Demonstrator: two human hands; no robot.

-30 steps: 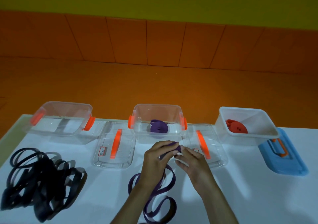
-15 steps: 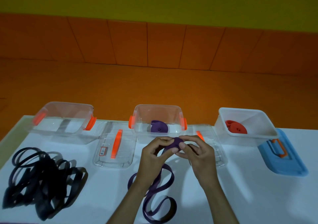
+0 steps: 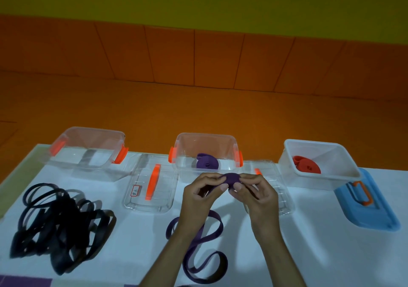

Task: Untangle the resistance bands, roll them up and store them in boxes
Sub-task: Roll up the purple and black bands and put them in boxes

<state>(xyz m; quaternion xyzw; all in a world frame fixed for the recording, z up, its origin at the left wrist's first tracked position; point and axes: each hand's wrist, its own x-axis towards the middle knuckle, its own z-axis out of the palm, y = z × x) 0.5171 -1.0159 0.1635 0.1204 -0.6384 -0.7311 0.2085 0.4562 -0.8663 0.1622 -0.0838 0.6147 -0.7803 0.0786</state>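
Observation:
A purple resistance band (image 3: 232, 179) is partly rolled into a small coil held between my left hand (image 3: 202, 195) and my right hand (image 3: 257, 195), just in front of the middle clear box (image 3: 205, 145). The band's loose end loops over the white table below my wrists. A rolled purple band (image 3: 206, 162) lies inside the middle box. The white box (image 3: 318, 161) on the right holds a rolled red band (image 3: 306, 165). The left clear box (image 3: 88, 147) has no band in it. A tangle of black bands (image 3: 59, 225) lies at the left.
Two clear lids with orange handles (image 3: 152, 185) (image 3: 276, 189) lie flat between the boxes. A blue lid (image 3: 366, 203) rests at the right, partly under the white box. The table's far edge runs just behind the boxes, with an orange floor beyond.
Both hands have lifted slightly and turned the purple coil, which has grown a little. The loose tail on the table has shifted toward the hands.

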